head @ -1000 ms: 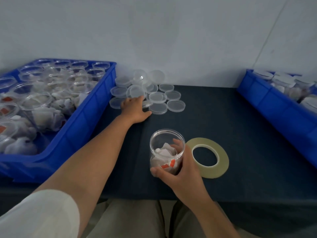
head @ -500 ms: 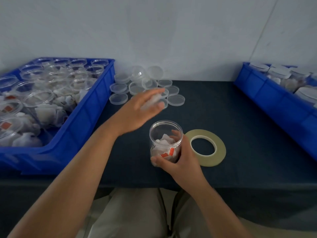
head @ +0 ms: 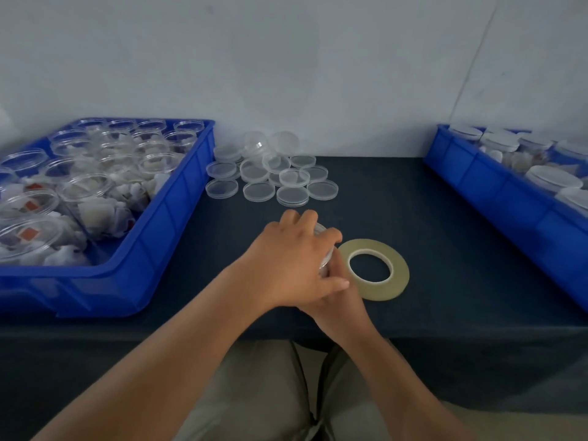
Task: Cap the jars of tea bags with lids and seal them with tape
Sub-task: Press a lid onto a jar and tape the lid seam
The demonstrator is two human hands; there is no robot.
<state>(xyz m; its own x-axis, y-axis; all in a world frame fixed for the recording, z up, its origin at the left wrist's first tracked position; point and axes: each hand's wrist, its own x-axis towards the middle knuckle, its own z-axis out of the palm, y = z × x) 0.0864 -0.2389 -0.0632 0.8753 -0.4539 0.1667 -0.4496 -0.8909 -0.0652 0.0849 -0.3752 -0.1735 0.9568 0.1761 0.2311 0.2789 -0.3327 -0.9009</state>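
Clear plastic shows only as a sliver between the hands: the jar (head: 325,268) stands on the dark table (head: 413,218), the left hand (head: 292,259) cupped over its lid (head: 319,229) with fingers curled round the rim. The right hand (head: 340,308) wraps its side from 5 o'clock, largely hidden. A tape roll (head: 399,275) lies just beside at 3 o'clock, spare lids (head: 270,173) at 12, an open-jar bin (head: 165,224) at 10, a capped-jar bin (head: 496,192) at 2.

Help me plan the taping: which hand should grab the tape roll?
Probably right: the right hand grips the jar beside the tape roll; the left hand covers the jar's top, farther from it.
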